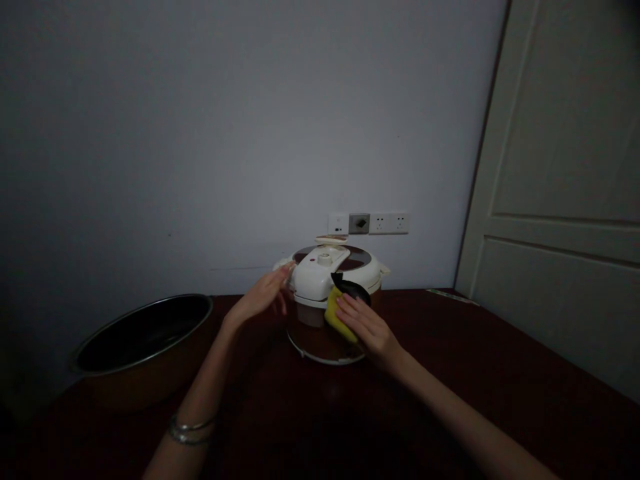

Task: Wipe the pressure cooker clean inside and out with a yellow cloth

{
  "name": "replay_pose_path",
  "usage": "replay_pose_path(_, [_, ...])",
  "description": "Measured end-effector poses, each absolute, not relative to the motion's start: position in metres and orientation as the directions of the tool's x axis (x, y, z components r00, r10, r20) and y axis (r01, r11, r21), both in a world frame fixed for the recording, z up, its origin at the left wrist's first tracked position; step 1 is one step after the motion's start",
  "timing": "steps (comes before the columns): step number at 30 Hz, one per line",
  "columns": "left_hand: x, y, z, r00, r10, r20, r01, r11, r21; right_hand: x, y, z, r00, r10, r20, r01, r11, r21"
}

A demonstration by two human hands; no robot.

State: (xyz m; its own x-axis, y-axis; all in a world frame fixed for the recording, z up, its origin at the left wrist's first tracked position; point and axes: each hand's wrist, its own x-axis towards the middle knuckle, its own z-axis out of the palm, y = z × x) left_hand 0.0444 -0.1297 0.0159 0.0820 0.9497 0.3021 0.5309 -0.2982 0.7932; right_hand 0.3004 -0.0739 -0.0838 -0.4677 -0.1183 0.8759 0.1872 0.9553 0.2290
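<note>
A white electric rice cooker [315,277] with a brown lower body stands on the dark red table, its lid down. My right hand [367,327] presses a yellow cloth [337,317] against the front right of the cooker, fingers laid over it. Beside the cloth's upper edge is a black piece [355,290]; whether it belongs to the cloth or the cooker I cannot tell. At the lid's left side, my left hand [265,290] rests with fingers stretched out and holds nothing that I can see. Bracelets circle the left wrist.
On the left of the table [440,373] sits a large round pot [145,357] with a dark inside. Behind the cooker, wall sockets [390,223] are set in the pale wall. A pale panelled door [565,200] stands at the right.
</note>
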Motion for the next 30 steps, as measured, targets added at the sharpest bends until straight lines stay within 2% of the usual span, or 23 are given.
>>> replay_pose_path(3, [0.029,-0.13,0.022,0.033,0.944,0.329,0.449,-0.308,0.839,0.286,-0.079,-0.073,-0.53,-0.199,0.824,0.218,0.908,0.359])
replay_pose_path(7, [0.022,-0.137,0.032,-0.092,0.87,0.484,0.411,-0.409,0.815,0.266,-0.092,-0.068,-0.52,-0.173,0.836,0.239,0.911,0.337])
replay_pose_path(10, [0.03,-0.153,0.039,-0.117,0.745,0.657,0.436,-0.556,0.708,0.264,-0.104,-0.062,-0.511,-0.07,0.857,0.202,0.959,0.199])
replay_pose_path(13, [0.049,-0.176,0.045,0.082,0.647,0.759,0.458,-0.7,0.547,0.269,-0.121,-0.046,-0.398,0.093,0.913,0.153,0.988,-0.033])
replay_pose_path(16, [0.077,-0.195,0.045,0.396,0.61,0.686,0.495,-0.772,0.399,0.276,-0.138,-0.027,-0.277,0.217,0.936,0.07,0.976,-0.206])
replay_pose_path(19, [0.104,-0.202,0.039,0.468,0.593,0.655,0.565,-0.771,0.295,0.282,-0.149,-0.016,-0.225,0.332,0.916,0.02,0.941,-0.337])
replay_pose_path(23, [0.117,-0.203,0.032,0.373,0.684,0.626,0.621,-0.686,0.379,0.287,-0.15,-0.017,-0.206,0.482,0.851,-0.053,0.863,-0.502])
replay_pose_path(26, [0.105,-0.205,0.037,0.333,0.778,0.532,0.661,-0.596,0.457,0.295,-0.138,-0.015,-0.356,0.453,0.817,-0.105,0.85,-0.517])
replay_pose_path(28, [0.084,-0.202,0.046,0.192,0.817,0.543,0.725,-0.491,0.483,0.308,-0.121,-0.009,-0.343,0.437,0.831,-0.097,0.864,-0.494])
replay_pose_path(30, [0.055,-0.19,0.059,-0.092,0.755,0.649,0.792,-0.339,0.507,0.328,-0.096,-0.003,-0.146,0.501,0.853,-0.09,0.852,-0.516])
